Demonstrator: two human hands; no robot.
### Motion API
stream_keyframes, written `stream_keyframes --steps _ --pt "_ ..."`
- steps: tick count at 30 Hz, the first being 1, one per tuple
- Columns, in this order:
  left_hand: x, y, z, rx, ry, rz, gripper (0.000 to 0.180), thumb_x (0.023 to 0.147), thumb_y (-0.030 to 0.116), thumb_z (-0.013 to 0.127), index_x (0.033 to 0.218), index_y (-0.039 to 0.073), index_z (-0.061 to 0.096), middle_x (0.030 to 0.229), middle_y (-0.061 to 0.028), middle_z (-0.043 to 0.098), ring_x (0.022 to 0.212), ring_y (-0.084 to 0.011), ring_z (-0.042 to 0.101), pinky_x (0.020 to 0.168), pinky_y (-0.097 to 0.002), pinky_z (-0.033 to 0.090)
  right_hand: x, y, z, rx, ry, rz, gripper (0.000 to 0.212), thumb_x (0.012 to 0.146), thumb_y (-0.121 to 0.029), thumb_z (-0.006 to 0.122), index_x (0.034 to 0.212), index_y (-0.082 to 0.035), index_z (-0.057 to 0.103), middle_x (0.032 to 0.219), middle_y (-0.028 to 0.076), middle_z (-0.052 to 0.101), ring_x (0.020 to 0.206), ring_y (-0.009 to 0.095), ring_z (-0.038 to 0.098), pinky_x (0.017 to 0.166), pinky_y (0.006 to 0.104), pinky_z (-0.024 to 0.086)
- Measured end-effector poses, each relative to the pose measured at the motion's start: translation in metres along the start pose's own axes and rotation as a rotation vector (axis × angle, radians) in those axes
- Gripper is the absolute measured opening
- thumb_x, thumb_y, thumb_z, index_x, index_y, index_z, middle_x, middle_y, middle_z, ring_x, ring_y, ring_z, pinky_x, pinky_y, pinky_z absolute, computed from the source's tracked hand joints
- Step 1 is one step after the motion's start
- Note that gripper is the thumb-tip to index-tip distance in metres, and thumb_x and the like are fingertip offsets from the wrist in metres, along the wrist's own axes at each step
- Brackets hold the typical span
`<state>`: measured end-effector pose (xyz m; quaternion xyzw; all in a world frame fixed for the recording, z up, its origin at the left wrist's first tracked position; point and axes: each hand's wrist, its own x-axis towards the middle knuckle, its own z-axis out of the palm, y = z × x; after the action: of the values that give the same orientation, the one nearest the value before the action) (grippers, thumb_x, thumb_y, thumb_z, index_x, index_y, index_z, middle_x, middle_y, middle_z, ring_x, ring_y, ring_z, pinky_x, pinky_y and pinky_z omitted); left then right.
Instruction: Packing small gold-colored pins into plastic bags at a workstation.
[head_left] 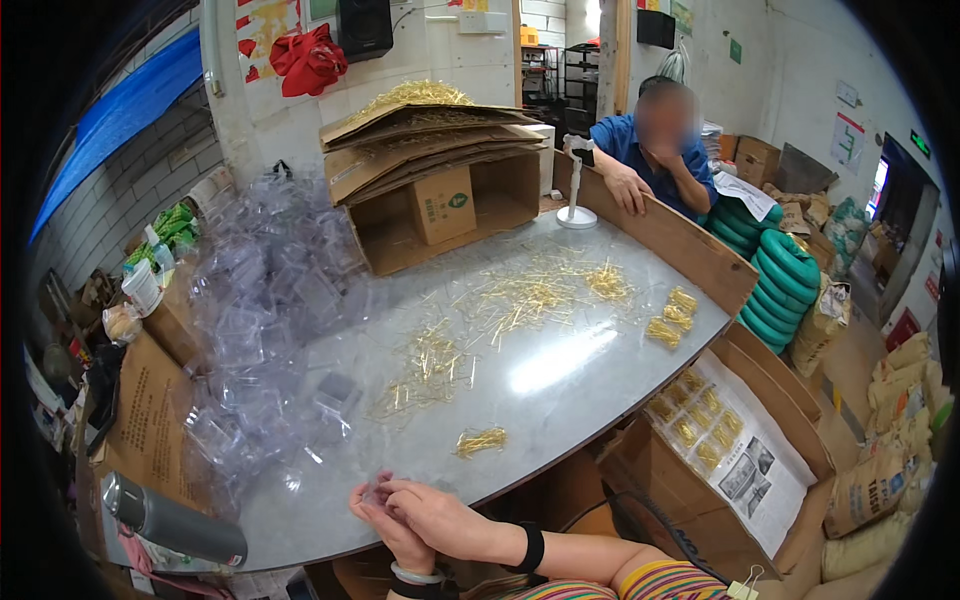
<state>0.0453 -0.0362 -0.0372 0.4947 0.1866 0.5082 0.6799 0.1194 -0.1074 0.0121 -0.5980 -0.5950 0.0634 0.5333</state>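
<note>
cluttered workshop, grey table (560, 375), white walls (800, 60)

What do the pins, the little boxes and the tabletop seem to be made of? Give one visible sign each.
Pins: probably brass-coloured metal; thin, golden, glinting.
Boxes: clear plastic; see-through with shiny edges.
Tabletop: possibly polished stone or laminate; grey, glossy, mirrors the lamp.

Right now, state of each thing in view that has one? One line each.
left hand: fingers closed on a small clear plastic box
right hand: fingers on the same box
cardboard box: on its side, open toward the table
carton beside table: open, partly filled with gold packets
grey flask: lying down
</note>
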Motion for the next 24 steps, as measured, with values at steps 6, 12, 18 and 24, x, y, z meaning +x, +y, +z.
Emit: stream_keyframes --steps 6,12,18,24 --pt "-0.002 -0.006 0.001 0.157 -0.046 0.159 0.049 0.106 0.048 0.043 0.136 0.011 0.03 0.128 -0.0154 0.052 0.111 -0.0219 0.052 0.1 -0.0353 0.041 -0.004 0.001 -0.002 0.201 0.08 0.101 0.021 0.089 -0.003 0.062 0.109 0.001 0.059 0.126 0.019 0.061 0.105 0.038 0.065 0.083 0.0388 0.056" --pt "-0.002 -0.005 0.004 0.097 -0.066 0.117 0.049 0.106 0.048 0.04 0.136 0.01 0.03 0.133 -0.0177 0.05 0.103 -0.023 0.057 0.092 -0.0368 0.047 -0.008 -0.004 0.008 0.053 0.171 0.111 0.021 0.091 -0.006 0.062 0.11 0.001 0.059 0.126 0.019 0.061 0.1 0.038 0.066 0.08 0.0394 0.057" --pt "-0.002 0.002 0.008 0.134 -0.091 0.184 0.046 0.108 0.048 0.034 0.133 0.009 0.028 0.136 -0.022 0.048 0.102 -0.0239 0.058 0.091 -0.0382 0.049 -0.01 -0.012 0.013 -0.045 0.187 0.065 0.021 0.091 -0.008 0.061 0.109 0.002 0.059 0.122 0.021 0.061 0.101 0.037 0.067 0.082 0.0384 0.057" --pt "-0.003 0.001 0.007 0.111 -0.04 0.159 0.04 0.109 0.044 0.033 0.13 0.01 0.03 0.134 -0.0213 0.051 0.1 -0.0237 0.059 0.09 -0.0378 0.049 -0.011 -0.011 0.014 -0.1 0.203 0.0 0.022 0.091 -0.008 0.061 0.11 0.003 0.059 0.121 0.02 0.061 0.104 0.035 0.066 0.084 0.0375 0.057"
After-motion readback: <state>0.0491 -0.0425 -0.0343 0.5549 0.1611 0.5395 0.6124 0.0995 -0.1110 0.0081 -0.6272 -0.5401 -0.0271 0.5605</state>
